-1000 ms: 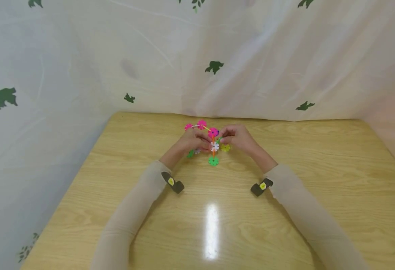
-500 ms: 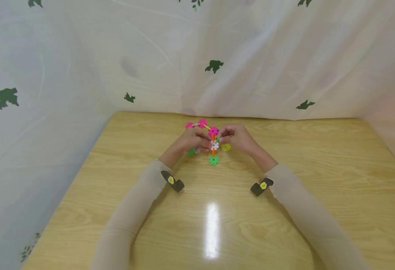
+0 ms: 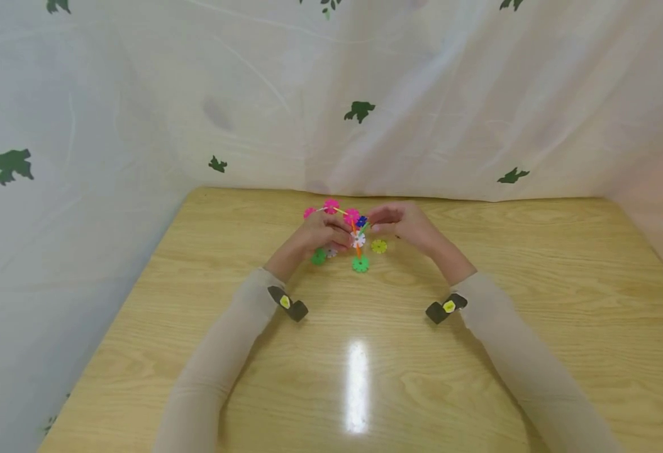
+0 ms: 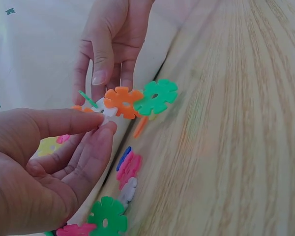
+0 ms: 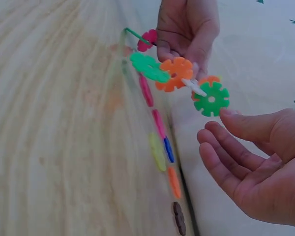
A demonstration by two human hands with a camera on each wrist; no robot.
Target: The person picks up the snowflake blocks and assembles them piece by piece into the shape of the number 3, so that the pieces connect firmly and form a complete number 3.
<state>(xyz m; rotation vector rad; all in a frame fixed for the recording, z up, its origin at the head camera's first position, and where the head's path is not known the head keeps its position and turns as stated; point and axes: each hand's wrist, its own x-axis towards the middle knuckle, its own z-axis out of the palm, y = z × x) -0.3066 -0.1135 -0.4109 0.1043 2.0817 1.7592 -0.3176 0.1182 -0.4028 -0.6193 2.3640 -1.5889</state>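
Note:
In the head view my left hand [image 3: 326,231] holds a group of joined notched plastic discs above the table. Its thumb and a finger pinch a white disc [image 4: 107,108], while an orange disc [image 4: 124,102] and a light green disc [image 4: 156,96] extend from it. A darker green disc [image 5: 211,99] is slotted onto the white one, on the side facing my right hand [image 3: 402,223]. Opened fingers of that hand sit just beside this green disc, the thumb tip close to its edge; whether they touch, I cannot tell.
Pink discs [image 3: 330,206], with edge-on pieces between them, lie beyond the left hand. A yellow disc [image 3: 379,246], a blue disc [image 3: 362,221] and a brown disc [image 5: 179,218] are near the right hand. A patterned curtain [image 3: 422,138] hangs behind the wooden table [image 3: 479,251].
My right hand has loosened from the green disc and shifted slightly right and away. The blue disc shows more. The held discs have tilted a little, with the left hand still pinching.

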